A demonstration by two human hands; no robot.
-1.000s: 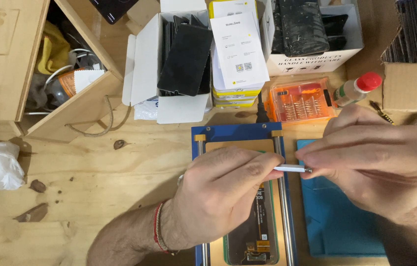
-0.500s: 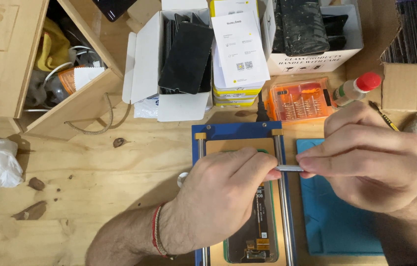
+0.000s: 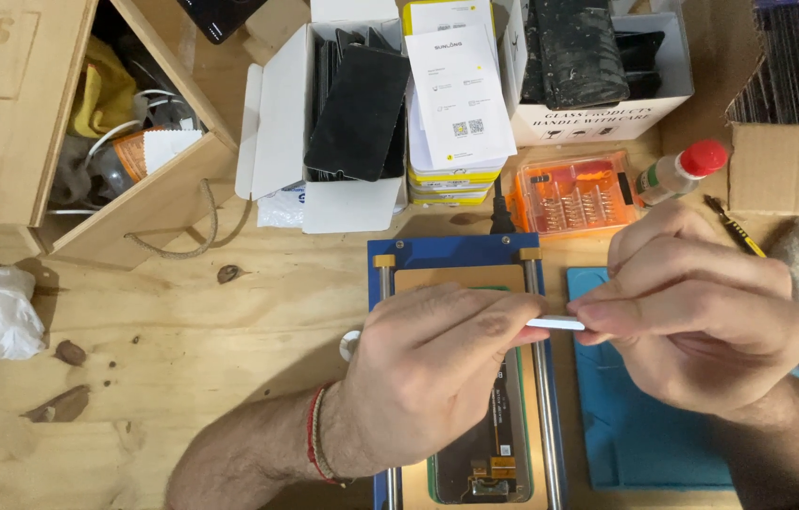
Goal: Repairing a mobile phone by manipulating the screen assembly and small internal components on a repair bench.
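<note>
Fingers of the left hand (image 3: 428,378) and right hand (image 3: 702,321) pinch opposite ends of a thin white rod (image 3: 555,324). It spans above the blue metal-railed fixture (image 3: 461,253) holding a dark glossy phone panel (image 3: 489,453) on the wooden tabletop (image 3: 182,378).

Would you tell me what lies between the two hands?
In the head view, a thin white stick spans the gap from left hand to right hand.

The left hand (image 3: 428,368) comes in from seven o'clock, knuckles up, fingers curled, thumb and forefinger pinched shut and pointing toward three o'clock. The right hand (image 3: 702,316) enters from four o'clock, its fingers folded toward nine o'clock, fingertips meeting the left's.
</note>
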